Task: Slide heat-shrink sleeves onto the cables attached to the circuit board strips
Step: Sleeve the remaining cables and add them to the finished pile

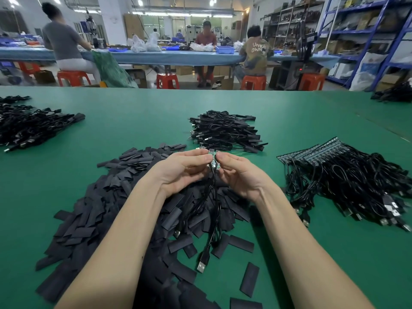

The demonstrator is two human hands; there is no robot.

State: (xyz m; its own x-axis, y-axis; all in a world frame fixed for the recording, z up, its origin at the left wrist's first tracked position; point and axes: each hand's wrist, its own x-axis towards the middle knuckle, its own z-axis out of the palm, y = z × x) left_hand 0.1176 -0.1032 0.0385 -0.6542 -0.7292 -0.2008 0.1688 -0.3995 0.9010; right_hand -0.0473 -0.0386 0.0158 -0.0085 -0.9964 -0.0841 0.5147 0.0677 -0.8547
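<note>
My left hand [181, 169] and my right hand [238, 172] meet above the green table, both pinching a small green circuit board strip [213, 161] between fingertips. Black cables [211, 206] hang from the strip toward me and end in USB plugs [201, 265] lying on the table. Under my hands and arms spreads a big heap of flat black heat-shrink sleeves [116, 197]. No sleeve is visibly held in either hand.
A bundle of board strips with cables [347, 175] lies to the right. Sleeved cables are piled behind my hands [225, 131] and at the far left [29, 126]. Loose sleeves [249, 278] lie near the front. People sit at a far workbench.
</note>
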